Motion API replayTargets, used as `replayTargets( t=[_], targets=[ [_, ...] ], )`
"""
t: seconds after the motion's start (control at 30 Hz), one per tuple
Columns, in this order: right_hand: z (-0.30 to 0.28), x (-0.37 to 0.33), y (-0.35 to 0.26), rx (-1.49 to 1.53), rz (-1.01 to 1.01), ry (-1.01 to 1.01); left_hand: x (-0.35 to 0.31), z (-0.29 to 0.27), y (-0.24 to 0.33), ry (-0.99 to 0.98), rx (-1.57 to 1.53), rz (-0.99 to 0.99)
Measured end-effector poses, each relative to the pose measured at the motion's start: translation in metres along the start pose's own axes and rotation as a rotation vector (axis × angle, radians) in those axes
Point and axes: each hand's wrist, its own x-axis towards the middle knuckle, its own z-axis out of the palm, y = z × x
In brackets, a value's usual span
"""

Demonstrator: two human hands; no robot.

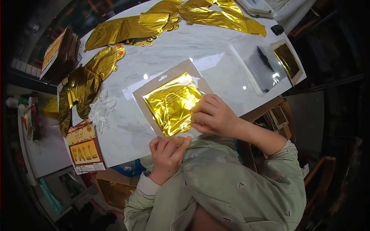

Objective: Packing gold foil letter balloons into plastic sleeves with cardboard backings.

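Note:
A clear plastic packet (pixel 157 83) lies slightly turned on the table in front of me. It holds a brown cardboard insert with a hang hole at its top, and folded gold foil (pixel 169 102) shows in the insert's window. My right hand (pixel 216 115) has its fingers closed on the packet's lower right edge. With fingers bent, my left hand (pixel 167 156) pinches the packet's near edge at the table's front. The fingertips of both hands partly cover that edge.
Flat gold foil balloons (pixel 115 31) lie along the table's far and left sides. Near them are white string (pixel 103 109) and a printed card (pixel 85 152). A stack of cards (pixel 58 57) stands far left. Clear bags (pixel 256 63) and a gold-windowed card (pixel 286 61) lie at right.

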Motion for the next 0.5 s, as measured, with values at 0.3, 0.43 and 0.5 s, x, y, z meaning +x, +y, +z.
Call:
replayTargets(
  t=[0.3,0.43,0.5],
  targets=[
    [-0.015,0.013,0.007,-0.14,-0.239,-0.162,0.055,-0.037,-0.034,-0.057,-0.21,-0.011],
    [-0.016,0.015,0.006,-0.284,-0.35,-0.156,0.057,-0.027,-0.049,-0.134,-0.142,0.028],
    [-0.02,0.02,0.007,-0.28,-0.362,-0.161,0.056,-0.024,-0.051,-0.118,-0.093,0.057]
  ],
)
